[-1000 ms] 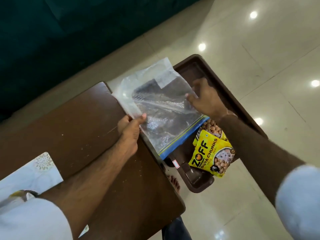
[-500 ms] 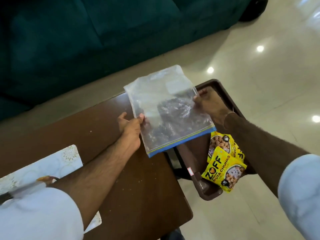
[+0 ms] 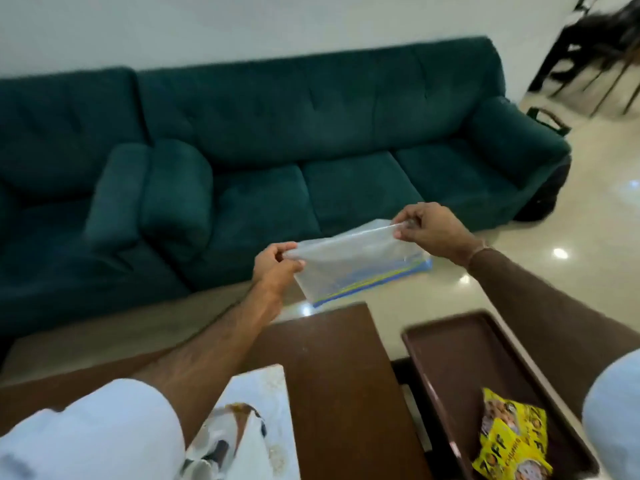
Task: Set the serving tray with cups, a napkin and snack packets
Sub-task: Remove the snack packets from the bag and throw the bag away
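Note:
A clear zip bag with a blue and yellow seal hangs in the air beyond the table's far edge. My left hand pinches its left corner and my right hand pinches its right corner, stretching it flat between them. The dark brown serving tray sits low at the right. Yellow snack packets lie at its near end. A white patterned napkin lies on the brown table near me, partly under my left sleeve.
A dark green sofa fills the space ahead, with a second sofa's armrest at the left. Glossy cream floor lies to the right. Dark chair legs stand at the top right corner.
Both hands lifted the zip bag up and away from the tray, shifting their hold to its two top corners. My view tilted up, bringing the sofa and wall into sight.

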`<state>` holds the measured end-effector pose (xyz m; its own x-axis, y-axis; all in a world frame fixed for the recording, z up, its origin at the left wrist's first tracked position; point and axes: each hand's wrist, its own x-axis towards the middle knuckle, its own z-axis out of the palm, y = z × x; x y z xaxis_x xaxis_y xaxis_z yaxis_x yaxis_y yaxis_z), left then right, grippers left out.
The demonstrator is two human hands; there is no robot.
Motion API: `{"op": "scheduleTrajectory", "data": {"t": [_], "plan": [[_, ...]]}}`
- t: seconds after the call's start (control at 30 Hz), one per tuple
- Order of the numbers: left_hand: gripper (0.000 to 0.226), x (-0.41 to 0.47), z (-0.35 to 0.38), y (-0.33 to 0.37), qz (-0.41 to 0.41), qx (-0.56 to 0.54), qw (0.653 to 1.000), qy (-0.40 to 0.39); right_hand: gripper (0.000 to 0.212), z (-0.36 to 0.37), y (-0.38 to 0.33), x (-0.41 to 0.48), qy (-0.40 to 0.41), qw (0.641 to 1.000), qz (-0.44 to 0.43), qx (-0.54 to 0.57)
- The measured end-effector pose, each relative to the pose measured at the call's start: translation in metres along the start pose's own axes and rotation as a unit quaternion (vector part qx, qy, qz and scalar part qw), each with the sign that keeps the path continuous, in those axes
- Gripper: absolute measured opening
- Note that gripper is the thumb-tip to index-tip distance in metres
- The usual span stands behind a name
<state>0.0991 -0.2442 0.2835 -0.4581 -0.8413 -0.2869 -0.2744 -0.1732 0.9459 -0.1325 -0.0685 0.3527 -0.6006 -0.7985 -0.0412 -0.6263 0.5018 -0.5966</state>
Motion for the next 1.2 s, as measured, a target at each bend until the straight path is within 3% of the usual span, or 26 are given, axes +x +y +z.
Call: {"op": "scheduleTrajectory", "data": {"t": [0.1, 0.17, 0.33, 0.4, 0.5, 0.57, 0.67, 0.73, 0.8, 0.9, 1.0, 1.2], "plan": [[0.038, -0.007, -0.080, 0.054, 0.042, 0.079, 0.996, 0.002, 0.013, -0.031, -0.104, 0.015, 0.014, 0.995, -0.060, -0.073], [0.050, -0.013, -0.130, 0.086, 0.081, 0.144, 0.986, -0.012, 0.012, -0.047, -0.172, 0.018, 0.009, 0.990, -0.100, -0.101], [0.084, -0.043, -0.216, 0.176, 0.148, 0.187, 0.955, -0.175, 0.011, -0.075, -0.336, 0.014, -0.004, 0.968, -0.194, -0.156], [0.072, -0.056, -0.238, 0.209, 0.188, 0.199, 0.945, -0.181, 0.014, -0.079, -0.395, 0.010, -0.009, 0.957, -0.243, -0.161], [0.040, -0.072, -0.277, 0.242, 0.214, 0.131, 0.961, -0.115, 0.023, -0.074, -0.475, 0.003, 0.009, 0.941, -0.311, -0.136], [0.028, -0.081, -0.304, 0.252, 0.208, 0.048, 0.973, -0.084, 0.047, -0.064, -0.509, 0.003, 0.059, 0.938, -0.330, -0.088], [0.030, -0.097, -0.353, 0.257, 0.202, -0.081, 0.975, -0.046, 0.103, -0.035, -0.540, 0.001, 0.111, 0.946, -0.303, 0.030], [0.038, -0.106, -0.387, 0.253, 0.203, -0.139, 0.969, -0.040, 0.124, -0.011, -0.549, 0.000, 0.021, 0.953, -0.243, 0.180], [0.045, -0.114, -0.420, 0.244, 0.201, -0.186, 0.961, -0.041, 0.129, 0.018, -0.558, -0.003, -0.154, 0.916, -0.162, 0.333], [0.048, -0.121, -0.467, 0.225, 0.194, -0.234, 0.952, -0.042, 0.090, 0.067, -0.582, -0.012, -0.323, 0.852, -0.148, 0.385], [0.050, -0.129, -0.520, 0.194, 0.176, -0.248, 0.952, -0.031, 0.058, 0.126, -0.620, -0.024, -0.359, 0.827, -0.163, 0.401], [0.050, -0.149, -0.650, 0.102, 0.120, -0.298, 0.943, 0.082, 0.056, 0.260, -0.694, -0.043, -0.445, 0.786, -0.144, 0.405]]}}
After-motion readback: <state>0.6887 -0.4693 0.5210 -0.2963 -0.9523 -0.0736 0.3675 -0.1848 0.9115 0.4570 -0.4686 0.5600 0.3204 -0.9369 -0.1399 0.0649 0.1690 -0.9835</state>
